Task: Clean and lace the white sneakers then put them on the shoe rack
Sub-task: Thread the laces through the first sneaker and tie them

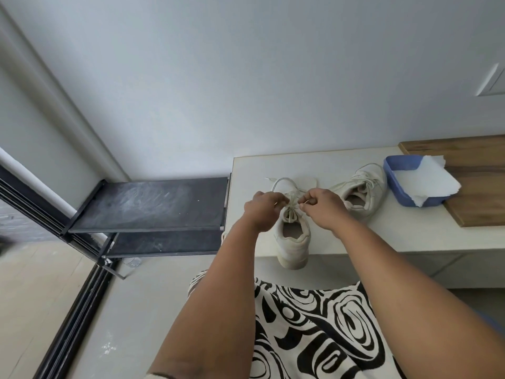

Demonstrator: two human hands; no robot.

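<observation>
A pale grey wall (246, 77) is filling the upper half of the view. Below it, a black two-tier shoe rack (153, 206) is standing on the floor at the left, its dusty shelves sitting bare and its right end just beside a low off-white surface (410, 236). A wooden board (481, 181) is lying on the far right part of that surface. A person's black-and-white swirl-patterned garment (314, 324) is showing at the bottom, with both bare forearms reaching forward over it.

A blue plastic tray (396, 184) is resting partly on the board's near corner, with a sheet of white paper towel (426, 179) lying in it and overhanging its right rim. Just left of the tray, one white sneaker (363, 192) is lying laced, its opening facing the camera.

The other white sneaker (292, 242) is sitting at the front edge of the surface, heel toward the person and hanging slightly over the edge. The left hand (262, 209) and the right hand (325, 206) are hovering close together over its tongue, each with fingers curled and pinching a part of the shoelace (293, 202). Loose lace loops are trailing on the surface beyond the hands.
</observation>
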